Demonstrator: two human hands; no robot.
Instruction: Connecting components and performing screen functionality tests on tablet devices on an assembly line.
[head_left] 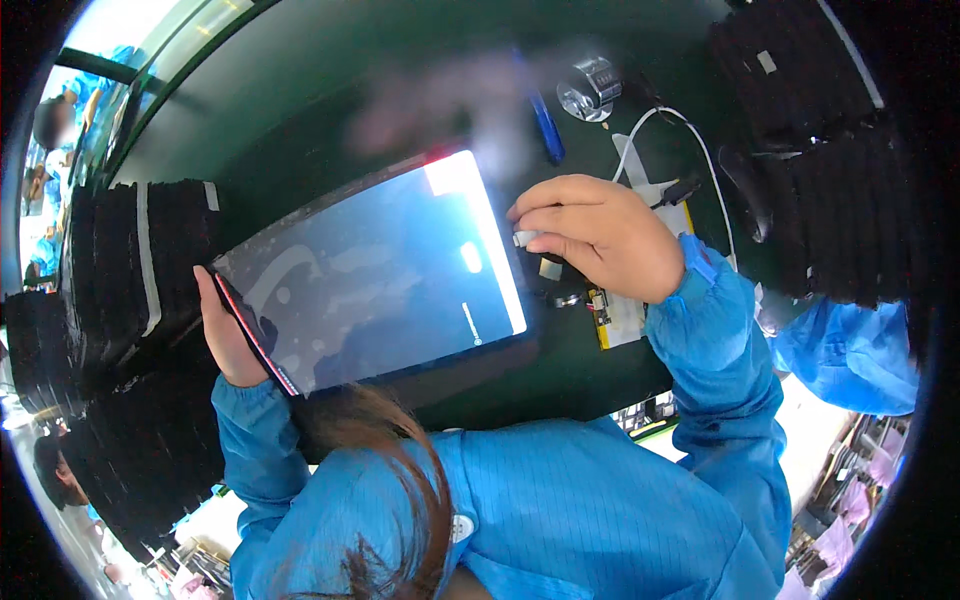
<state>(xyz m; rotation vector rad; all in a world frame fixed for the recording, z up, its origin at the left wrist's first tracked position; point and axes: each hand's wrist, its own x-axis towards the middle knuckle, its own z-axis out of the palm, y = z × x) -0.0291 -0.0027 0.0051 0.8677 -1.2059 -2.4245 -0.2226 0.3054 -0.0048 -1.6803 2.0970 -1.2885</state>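
Observation:
A tablet (370, 280) with a lit screen lies tilted in front of me. Its left edge rests in my left hand (230, 338), the thumb along the side and the rest of the fingers hidden beneath. Just off the tablet's right edge, my right hand (608, 235) pinches a small white cable plug (525, 238) between thumb and fingers. A small gap shows between plug and tablet. The white cable (708, 150) loops behind the right hand and down its far side. Glare whitens the right part of the screen.
Stacks of black trays or pads stand at left (140, 260) and right (830, 210). Beyond the tablet are a blue pen (547, 130) and a shiny metal cylinder (590, 88). A flat yellow-edged part (618, 322) lies below my right wrist. Blue clothing (850, 350) shows at right.

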